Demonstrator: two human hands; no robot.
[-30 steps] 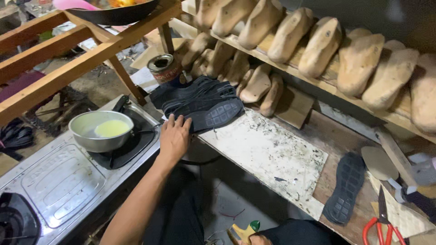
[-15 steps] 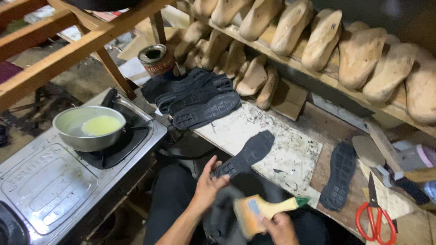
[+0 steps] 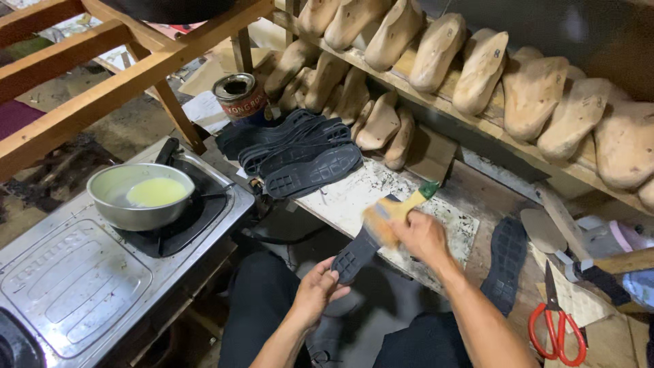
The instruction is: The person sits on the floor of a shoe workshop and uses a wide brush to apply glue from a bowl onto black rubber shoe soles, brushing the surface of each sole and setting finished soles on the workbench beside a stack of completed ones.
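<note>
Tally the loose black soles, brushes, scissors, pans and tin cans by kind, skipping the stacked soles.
Loose black rubber shoe soles: 2, one in the left hand, one on the wooden bench
Yellow-bristled wooden brush, in the right hand: 1
Red-handled metal scissors: 1
Round metal pan of yellow liquid: 1
Round tin can: 1
Total: 6

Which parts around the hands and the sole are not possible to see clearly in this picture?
- Brush bristles: blurred, head view.
- Black sole far end: hidden by brush and right hand.
- Left hand palm: turned away.
- Scissors handles: near the bottom edge.
</note>
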